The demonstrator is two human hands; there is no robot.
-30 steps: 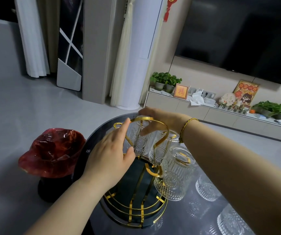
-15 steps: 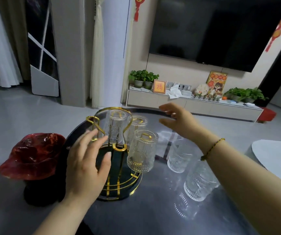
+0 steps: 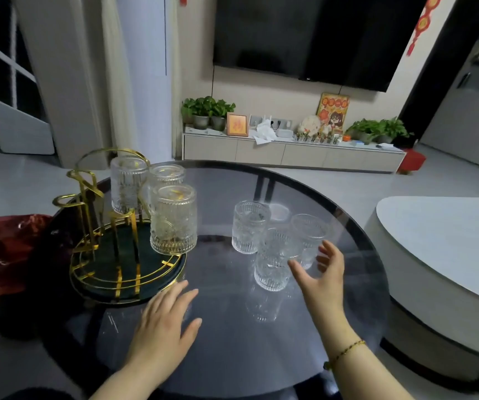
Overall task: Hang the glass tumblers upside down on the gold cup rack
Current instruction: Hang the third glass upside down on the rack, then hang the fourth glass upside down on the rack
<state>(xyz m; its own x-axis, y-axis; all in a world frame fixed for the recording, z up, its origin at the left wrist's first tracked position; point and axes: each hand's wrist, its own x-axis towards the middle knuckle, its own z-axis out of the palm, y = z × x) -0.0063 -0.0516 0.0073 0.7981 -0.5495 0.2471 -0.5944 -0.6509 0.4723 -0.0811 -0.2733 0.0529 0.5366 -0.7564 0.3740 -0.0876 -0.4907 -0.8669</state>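
Observation:
The gold cup rack [image 3: 108, 249] stands on the left of the round dark glass table [image 3: 348, 226], on a dark round base. Three ribbed glass tumblers hang upside down on it: one in front [image 3: 173, 219], two behind [image 3: 127, 184] [image 3: 166, 175]. Three more tumblers stand upright mid-table: a near one [image 3: 273, 264], a left one [image 3: 248, 226] and a right one [image 3: 309, 235]. My right hand [image 3: 322, 272] is open, fingers spread just beside the near tumbler, holding nothing. My left hand [image 3: 166, 321] hovers open over the table in front of the rack's base.
A red glossy object [image 3: 1, 252] sits left of the rack past the table's edge. A white low table [image 3: 446, 255] stands close on the right. A TV cabinet [image 3: 290, 153] with plants lines the far wall.
Both hands have left the rack. My right hand moved down toward the standing tumblers; my left hand dropped back to the table's near side. The view shifted right.

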